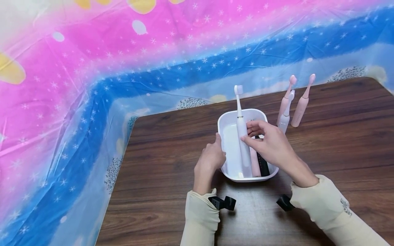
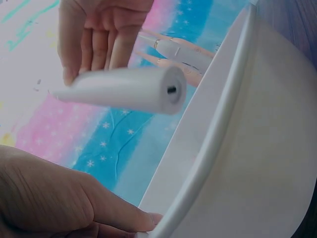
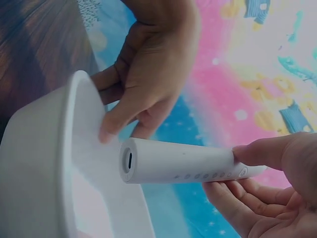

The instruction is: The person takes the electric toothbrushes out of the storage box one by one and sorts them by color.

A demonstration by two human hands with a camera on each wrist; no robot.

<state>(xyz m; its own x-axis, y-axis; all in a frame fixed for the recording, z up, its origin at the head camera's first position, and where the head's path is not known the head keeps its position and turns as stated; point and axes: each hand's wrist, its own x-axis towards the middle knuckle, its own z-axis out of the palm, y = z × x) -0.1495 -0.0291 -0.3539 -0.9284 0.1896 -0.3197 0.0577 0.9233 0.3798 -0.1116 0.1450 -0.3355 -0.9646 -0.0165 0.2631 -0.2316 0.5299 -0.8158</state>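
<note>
Above a white plastic tub, my right hand holds a white electric toothbrush, pinching its handle between thumb and fingers. The brush head points up and away. In the right wrist view the toothbrush shows a row of small marks and a slot in its base, which hangs clear of the tub wall. My left hand grips the tub's left rim, thumb to one side of the wall. Inside the tub, on its right, lie a pink item and a black item, partly hidden by my right hand.
Beyond my right hand stand two pink electric toothbrushes and a white one, upright and close together on the dark wooden table. A pink and blue patterned cloth hangs behind the table and along its left side.
</note>
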